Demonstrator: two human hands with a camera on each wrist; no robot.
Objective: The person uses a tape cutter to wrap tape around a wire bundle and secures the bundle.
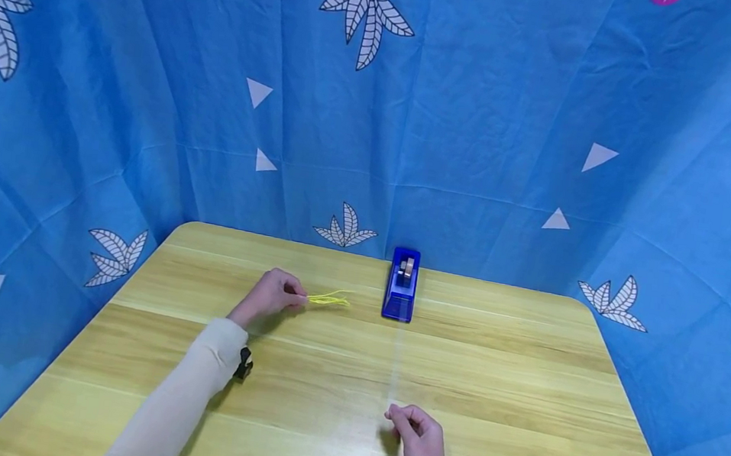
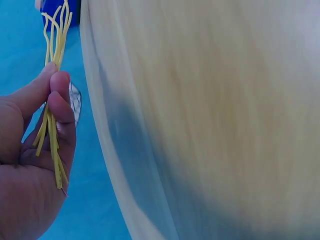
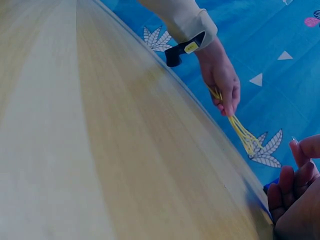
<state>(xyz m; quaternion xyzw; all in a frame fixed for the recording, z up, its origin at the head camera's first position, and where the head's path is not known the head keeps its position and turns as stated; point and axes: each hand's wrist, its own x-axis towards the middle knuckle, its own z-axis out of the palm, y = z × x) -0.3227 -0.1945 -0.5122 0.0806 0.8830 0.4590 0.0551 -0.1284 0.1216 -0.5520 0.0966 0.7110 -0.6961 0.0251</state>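
Note:
My left hand (image 1: 269,296) pinches a bundle of thin yellow strands (image 1: 330,300) above the back left of the table. In the left wrist view the yellow strands (image 2: 56,42) pass between thumb and fingers, with loose ends above and below the grip. Closer to the front, my right hand (image 1: 425,448) pinches the end of a strip of clear tape (image 1: 396,363) between thumb and fingertip. That strip runs straight back to a blue tape dispenser (image 1: 401,287) at the table's back edge. The right wrist view shows the right hand (image 3: 300,192) only partly, cut off by the frame.
Both hands work over a light wood-grain table (image 1: 523,403) with rounded back corners. A blue patterned curtain (image 1: 490,121) hangs behind it and along both sides. A black wrist strap (image 1: 244,363) sits on the left forearm below the pale sleeve (image 1: 176,403).

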